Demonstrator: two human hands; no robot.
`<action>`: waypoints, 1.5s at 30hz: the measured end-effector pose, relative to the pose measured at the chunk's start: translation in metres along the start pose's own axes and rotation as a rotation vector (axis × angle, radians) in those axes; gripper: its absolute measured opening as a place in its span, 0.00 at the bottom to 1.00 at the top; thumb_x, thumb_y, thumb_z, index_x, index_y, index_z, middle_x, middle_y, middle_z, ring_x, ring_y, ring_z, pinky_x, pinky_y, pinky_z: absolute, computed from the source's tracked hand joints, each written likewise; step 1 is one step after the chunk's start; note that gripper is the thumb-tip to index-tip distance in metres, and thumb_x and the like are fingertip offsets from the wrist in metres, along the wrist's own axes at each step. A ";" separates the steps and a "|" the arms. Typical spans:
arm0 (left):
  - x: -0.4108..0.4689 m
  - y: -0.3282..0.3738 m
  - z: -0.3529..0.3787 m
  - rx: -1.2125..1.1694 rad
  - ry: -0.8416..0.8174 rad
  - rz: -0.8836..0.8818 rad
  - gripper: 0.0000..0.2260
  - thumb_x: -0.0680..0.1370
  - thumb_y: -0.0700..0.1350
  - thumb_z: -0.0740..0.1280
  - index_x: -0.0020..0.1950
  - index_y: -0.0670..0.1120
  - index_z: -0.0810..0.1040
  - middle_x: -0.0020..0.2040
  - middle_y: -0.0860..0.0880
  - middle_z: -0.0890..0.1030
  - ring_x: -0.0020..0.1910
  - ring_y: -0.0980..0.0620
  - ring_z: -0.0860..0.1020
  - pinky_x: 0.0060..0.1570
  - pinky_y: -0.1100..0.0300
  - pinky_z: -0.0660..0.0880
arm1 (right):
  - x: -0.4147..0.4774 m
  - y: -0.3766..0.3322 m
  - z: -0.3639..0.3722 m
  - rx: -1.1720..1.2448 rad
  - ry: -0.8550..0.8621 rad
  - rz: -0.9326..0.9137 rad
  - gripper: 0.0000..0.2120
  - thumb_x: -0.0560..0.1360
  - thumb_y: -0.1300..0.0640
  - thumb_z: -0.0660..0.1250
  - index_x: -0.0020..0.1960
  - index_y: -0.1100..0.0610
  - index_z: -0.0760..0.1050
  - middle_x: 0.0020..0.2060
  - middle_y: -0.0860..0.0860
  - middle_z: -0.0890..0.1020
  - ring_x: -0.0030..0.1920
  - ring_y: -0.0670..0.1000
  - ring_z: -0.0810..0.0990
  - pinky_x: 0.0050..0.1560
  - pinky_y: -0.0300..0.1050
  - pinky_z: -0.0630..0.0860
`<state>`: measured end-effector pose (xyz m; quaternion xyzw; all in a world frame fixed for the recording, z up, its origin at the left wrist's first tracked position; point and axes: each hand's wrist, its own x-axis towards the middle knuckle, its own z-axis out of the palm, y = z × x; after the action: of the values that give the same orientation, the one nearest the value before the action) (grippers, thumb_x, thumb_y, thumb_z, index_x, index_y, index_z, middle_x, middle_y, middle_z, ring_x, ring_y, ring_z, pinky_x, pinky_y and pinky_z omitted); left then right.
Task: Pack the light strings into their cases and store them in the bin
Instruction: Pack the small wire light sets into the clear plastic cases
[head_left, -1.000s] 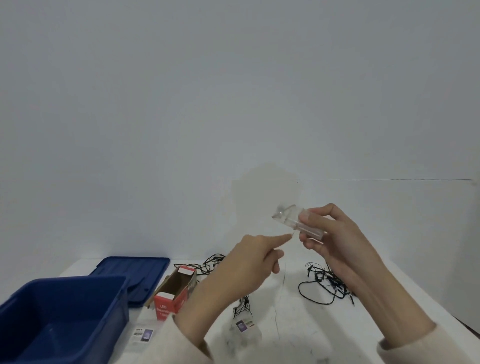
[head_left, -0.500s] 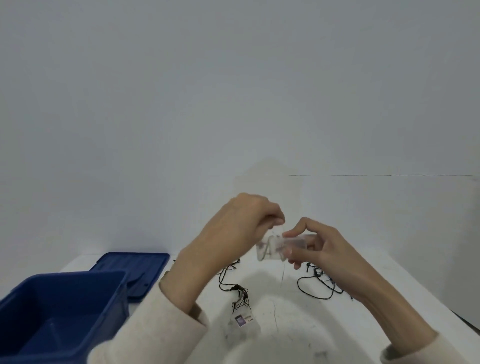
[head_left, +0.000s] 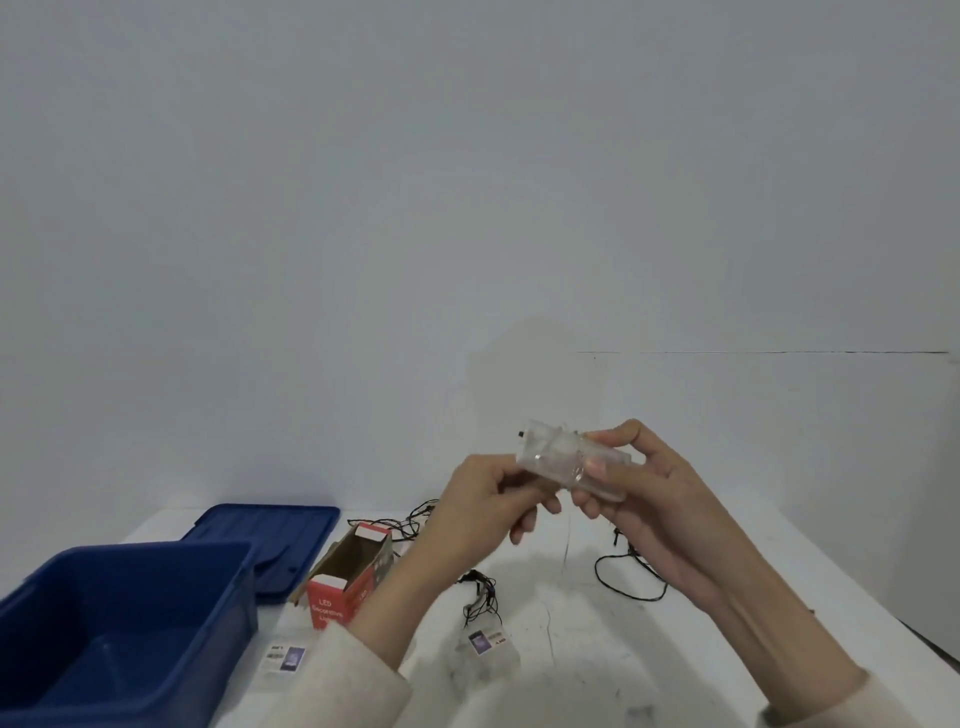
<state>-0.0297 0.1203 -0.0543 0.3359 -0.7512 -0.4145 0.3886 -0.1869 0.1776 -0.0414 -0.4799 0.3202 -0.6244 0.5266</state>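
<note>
A: Clear case (head_left: 558, 457) — where is it?
B: Raised over the table (head_left: 649, 654), between both hands. Right hand's (head_left: 649, 499) fingers clamp round its right end; left hand (head_left: 483, 506) pinches its left end.
A: The bin (head_left: 156, 551)?
B: Far left, open; dark light strings (head_left: 480, 595) lie below the hands.

Under the fingers (head_left: 519, 499), cords (head_left: 480, 592) and a box (head_left: 345, 582) are crowding the table (head_left: 675, 649); leftward, the bin (head_left: 156, 546) is standing open.

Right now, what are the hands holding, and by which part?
The right hand pinches the clear plastic case by its right end; the left hand pinches its left end.
</note>
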 end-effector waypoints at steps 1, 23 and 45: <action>-0.002 0.000 0.004 -0.009 -0.001 -0.005 0.10 0.76 0.39 0.66 0.37 0.48 0.81 0.30 0.52 0.80 0.24 0.55 0.70 0.26 0.65 0.69 | 0.000 0.000 0.000 -0.008 0.029 -0.006 0.13 0.62 0.68 0.74 0.41 0.61 0.72 0.35 0.59 0.78 0.28 0.52 0.75 0.32 0.40 0.75; -0.041 0.026 -0.008 1.147 -0.011 0.303 0.09 0.80 0.40 0.59 0.56 0.47 0.76 0.47 0.49 0.73 0.44 0.49 0.72 0.37 0.59 0.64 | -0.015 0.028 0.024 -0.665 0.164 -0.110 0.07 0.68 0.68 0.71 0.40 0.57 0.79 0.33 0.51 0.83 0.29 0.48 0.79 0.31 0.35 0.75; -0.051 -0.043 -0.045 -0.246 -0.036 -0.350 0.09 0.70 0.39 0.74 0.47 0.46 0.80 0.37 0.50 0.82 0.37 0.52 0.77 0.37 0.68 0.72 | -0.009 0.084 0.026 -0.410 -0.158 0.087 0.07 0.66 0.64 0.74 0.40 0.57 0.77 0.36 0.58 0.83 0.34 0.56 0.78 0.38 0.46 0.78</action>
<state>0.0408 0.1275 -0.0918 0.4040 -0.6319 -0.5702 0.3352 -0.1333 0.1682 -0.1114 -0.6101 0.4187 -0.4834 0.4678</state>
